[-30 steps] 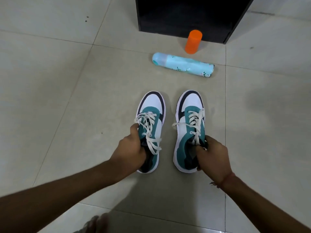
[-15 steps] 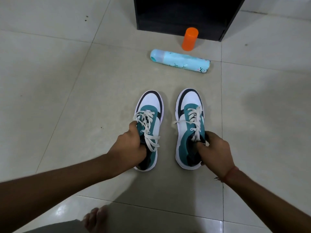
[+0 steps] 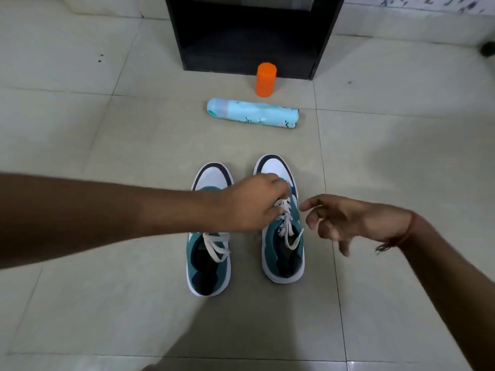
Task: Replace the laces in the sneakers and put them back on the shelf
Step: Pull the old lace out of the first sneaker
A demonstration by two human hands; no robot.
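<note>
Looking down from my head camera, I see both forearms stretched out over a pale tiled floor (image 3: 107, 303), and nearest to me sit the two sneakers side by side, toes pointing away. My left hand (image 3: 251, 204) crosses over the left sneaker (image 3: 209, 266), hiding its middle and most of its lacing, so only the heel opening, a loose loop of white lace and the white toe cap with its dark rim show. The fingers of that hand are curled down onto the upper lacing of the right sneaker (image 3: 284, 253), where they appear to pinch the white laces (image 3: 288, 228); the fingertips themselves are hidden under the knuckles, so I cannot tell exactly which strand they hold. My right hand (image 3: 340, 220) hovers just beside the right sneaker on its outer side, fingers loosely bent and spread, holding nothing and touching nothing that I can see; a thin red thread (image 3: 407, 231) circles its wrist. Farther out, a light blue spray can (image 3: 253, 113) lies on its side across the tiles, well apart from the shoes. Just beyond it an orange cap (image 3: 265, 79) stands upright, right in front of the black shelf (image 3: 249, 36), whose open lower compartment faces me.
</note>
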